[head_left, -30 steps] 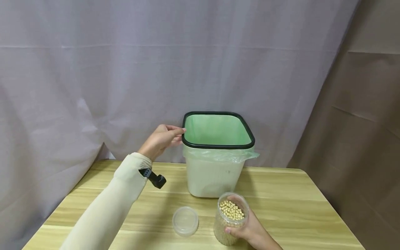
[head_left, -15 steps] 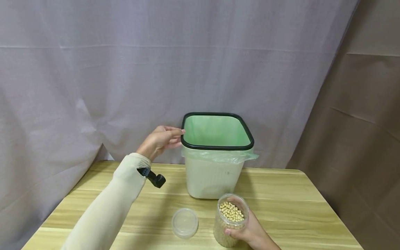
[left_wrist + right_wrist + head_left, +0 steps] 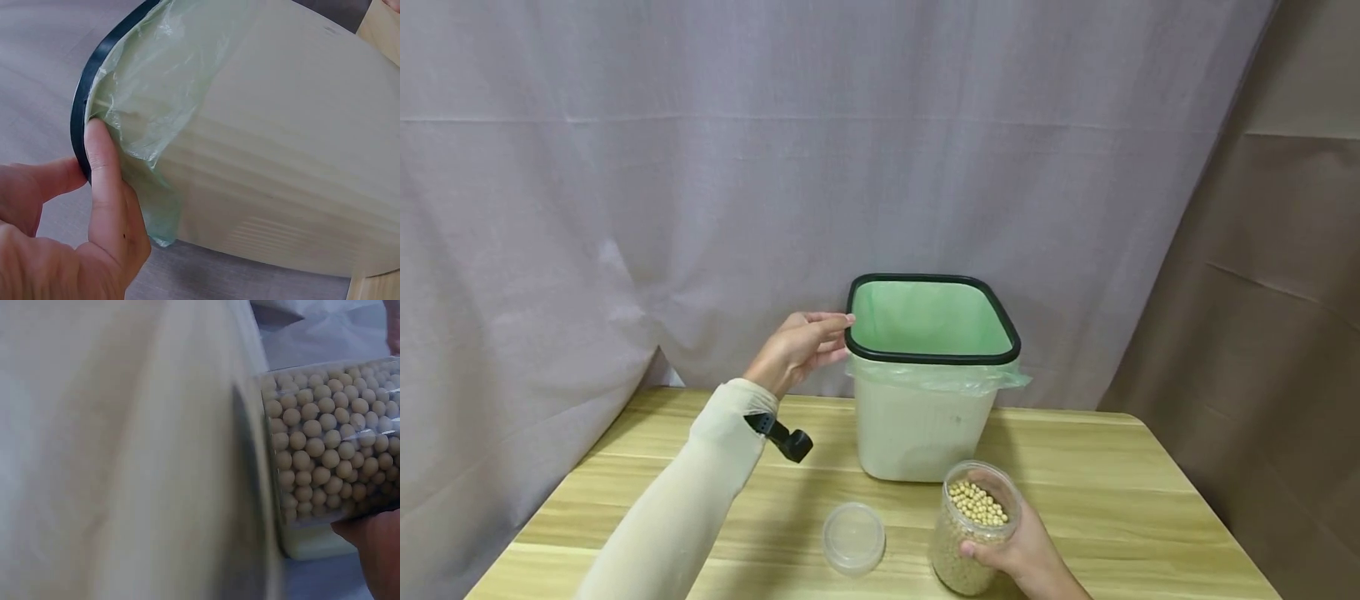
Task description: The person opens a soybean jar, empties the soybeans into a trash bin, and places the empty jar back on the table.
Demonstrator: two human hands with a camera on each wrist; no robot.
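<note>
A cream waste bin (image 3: pixel 917 425) with a black rim (image 3: pixel 932 360) and a green bag liner stands at the back of the wooden table (image 3: pixel 1112 483). My left hand (image 3: pixel 808 342) is at the bin's left rim. In the left wrist view the thumb (image 3: pixel 103 169) presses the bag under the rim (image 3: pixel 84 106) and a finger lies on its other side. My right hand (image 3: pixel 1022 554) grips an open clear jar (image 3: pixel 973 525) of pale round beans in front of the bin. The jar (image 3: pixel 331 450) fills the right wrist view beside the bin wall (image 3: pixel 125 450).
The jar's clear lid (image 3: pixel 853 537) lies flat on the table, left of the jar. A small black camera (image 3: pixel 786 437) sits on my left wrist. A grey curtain hangs behind the table, and brown cloth hangs to the right.
Both hands keep their holds. Only the head view has shifted a little, so everything sits slightly further right and lower.
</note>
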